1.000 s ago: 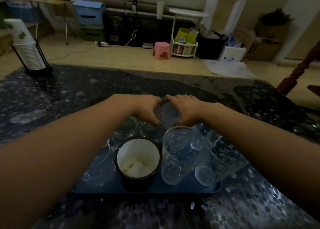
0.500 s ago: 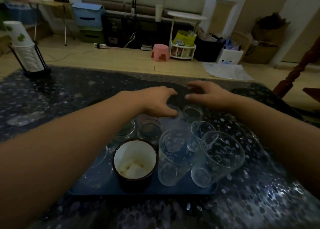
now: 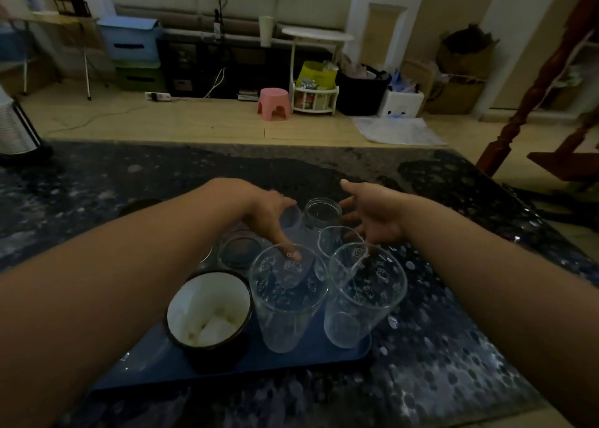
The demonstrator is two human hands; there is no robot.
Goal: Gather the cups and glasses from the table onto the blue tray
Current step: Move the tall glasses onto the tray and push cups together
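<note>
Both hands hovered open over the glassware crowded on the blue tray (image 3: 340,361).

The left hand (image 3: 269,214) reached down with loosely spread fingers, touching or just above a small glass (which, I could not tell); the right hand (image 3: 372,215) was spread beside a clear jar (image 3: 323,214). Nearer stood a dark mug (image 3: 210,314) with a white inside and two printed tumblers (image 3: 287,298), all on the tray, on the dark speckled table (image 3: 453,346).

We see a pink stool (image 3: 274,103) on the wooden floor (image 3: 201,126), a white round side table (image 3: 317,34), a black bin (image 3: 362,93), a blue storage box (image 3: 131,40)
</note>
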